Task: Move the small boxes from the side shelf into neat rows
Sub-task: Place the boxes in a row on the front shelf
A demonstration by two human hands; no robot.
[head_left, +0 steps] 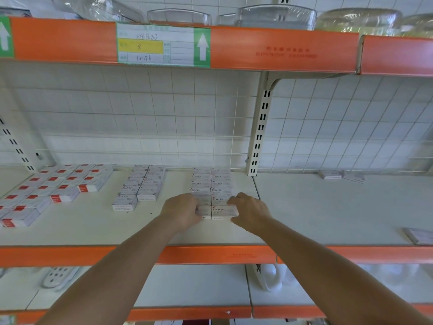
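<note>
1. Staples boxes (212, 191): small white cartons, arranged in two columns running from the back wall toward the shelf front, on the white middle shelf (164, 231) just left of the slotted upright (260, 134). The word "STAPLES" is legible on several lids and on the front edge of the nearest box.
2. Front pair of boxes (222, 211): flanked by both hands. The left hand (181, 211) is pressed against the left side, fingers curled round the box edge; the right hand (249, 213) is set against the right side, fingertips on the box top. The pair appears to be squeezed into line.
3. Handling, judged: light, stiff card cartons, likely dense for their size; easily slid on the smooth shelf, best held by the short sides, corners liable to denting.
4. Remaining boxes (330, 175): two or three loose cartons are seen at the back of the right-hand shelf, another at its right edge; print unreadable.
5. Neighbouring stock: red-labelled boxes (54, 186) at left, and a central double column (143, 184) whose print is too blurred to be read.
6. Shelf tag (140, 45): handwritten "8" on yellow, "15 Gb" or similar below; green up-arrows beside.
</note>
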